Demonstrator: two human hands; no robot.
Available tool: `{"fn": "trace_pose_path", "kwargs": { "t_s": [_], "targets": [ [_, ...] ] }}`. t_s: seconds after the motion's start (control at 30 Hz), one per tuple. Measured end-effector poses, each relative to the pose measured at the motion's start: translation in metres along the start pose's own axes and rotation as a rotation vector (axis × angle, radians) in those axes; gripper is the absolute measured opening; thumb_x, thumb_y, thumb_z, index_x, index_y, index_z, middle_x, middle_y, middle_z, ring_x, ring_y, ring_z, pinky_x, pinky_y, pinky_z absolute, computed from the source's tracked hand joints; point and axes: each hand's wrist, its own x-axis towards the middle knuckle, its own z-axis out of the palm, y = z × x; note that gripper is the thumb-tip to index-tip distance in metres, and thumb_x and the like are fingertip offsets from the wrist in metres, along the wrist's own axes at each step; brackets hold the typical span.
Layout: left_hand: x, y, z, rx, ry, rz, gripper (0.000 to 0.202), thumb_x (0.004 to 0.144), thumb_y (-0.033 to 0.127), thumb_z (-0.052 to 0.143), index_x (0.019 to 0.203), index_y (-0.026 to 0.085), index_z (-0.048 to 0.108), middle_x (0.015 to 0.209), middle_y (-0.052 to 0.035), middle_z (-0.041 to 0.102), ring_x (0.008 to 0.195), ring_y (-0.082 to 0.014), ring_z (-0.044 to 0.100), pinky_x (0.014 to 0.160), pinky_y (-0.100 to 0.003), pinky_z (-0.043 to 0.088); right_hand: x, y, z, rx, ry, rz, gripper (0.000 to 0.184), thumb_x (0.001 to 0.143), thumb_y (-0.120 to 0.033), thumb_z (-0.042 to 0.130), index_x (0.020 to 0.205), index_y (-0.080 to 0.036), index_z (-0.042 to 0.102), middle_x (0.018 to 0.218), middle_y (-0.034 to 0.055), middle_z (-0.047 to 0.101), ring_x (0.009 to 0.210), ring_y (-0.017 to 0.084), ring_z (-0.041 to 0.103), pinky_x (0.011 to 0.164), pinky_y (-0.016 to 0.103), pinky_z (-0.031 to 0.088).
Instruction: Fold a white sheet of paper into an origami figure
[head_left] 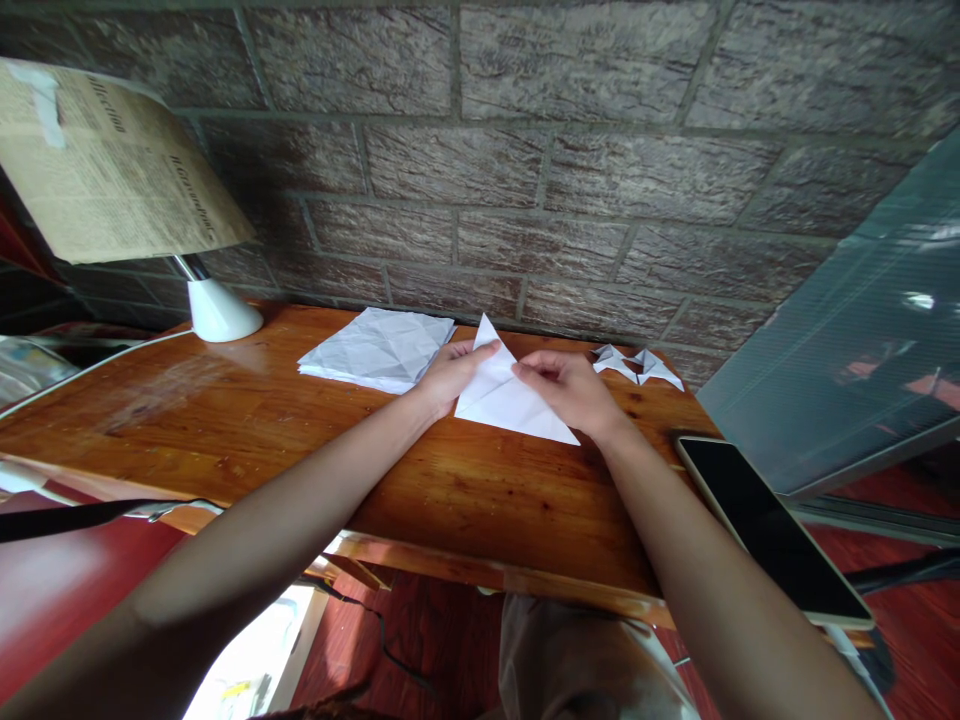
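A white sheet of paper (pixel 510 395), folded into a triangle with creases across it, is held up just above the wooden table. My left hand (pixel 454 375) grips its left edge, thumb on the front face and fingers behind. At the right sloping edge, my right hand (pixel 570 385) pinches the paper between thumb and fingers. A stack of creased white paper (pixel 379 345) lies to the left of my left hand. Beyond my right hand stand small folded paper pieces (pixel 652 367) with pointed ends.
The wooden table (pixel 247 420) runs along a brick wall (pixel 480 170). A lamp (pixel 225 310) with a newsprint-patterned shade (pixel 127 170) stands at the left end. A phone or tablet (pixel 772 530) with a black screen lies at the right edge, beside a bluish translucent panel (pixel 862 300).
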Motion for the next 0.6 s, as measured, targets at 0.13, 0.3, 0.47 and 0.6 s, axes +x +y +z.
{"fn": "trace_pose_path", "kwargs": {
  "t_s": [0.13,0.3,0.47,0.6],
  "targets": [
    [0.002,0.002,0.0031,-0.066,0.018,0.02,0.03,0.067,0.043,0.082,0.076,0.016,0.073,0.076,-0.0073,0.076,0.07,-0.0218,0.071,0.07,-0.033,0.055,0.0007,0.0018,0.0016,-0.007,-0.012,0.0,0.032,0.081,-0.048,0.066,0.082,-0.017,0.073,0.081,0.0052,0.073,0.07,0.018,0.061,0.062,0.028,0.048],
    [0.0042,0.0053,0.0033,-0.124,0.061,0.121,0.029,0.068,0.039,0.082,0.08,0.013,0.072,0.085,-0.009,0.078,0.084,-0.0222,0.074,0.084,-0.035,0.056,-0.0007,0.0017,0.0024,-0.042,-0.042,-0.012,0.03,0.081,-0.046,0.065,0.08,-0.017,0.073,0.079,0.0053,0.073,0.071,0.019,0.062,0.064,0.028,0.049],
    [0.0039,0.0035,-0.0005,-0.075,-0.036,0.101,0.037,0.06,0.041,0.09,0.081,0.013,0.076,0.081,-0.0081,0.078,0.073,-0.019,0.071,0.075,-0.03,0.054,-0.0003,0.0019,0.0007,-0.005,-0.006,0.003,0.032,0.081,-0.048,0.066,0.082,-0.017,0.074,0.082,0.0059,0.073,0.073,0.019,0.062,0.066,0.029,0.05],
    [0.0038,-0.0009,-0.0027,0.007,-0.076,0.053,0.039,0.059,0.044,0.09,0.081,0.013,0.077,0.074,-0.0063,0.076,0.063,-0.0166,0.067,0.065,-0.028,0.051,0.0,0.0019,-0.0023,0.019,0.058,0.024,0.033,0.082,-0.048,0.066,0.084,-0.016,0.074,0.085,0.0072,0.074,0.073,0.018,0.062,0.066,0.029,0.049]
  ]
}}
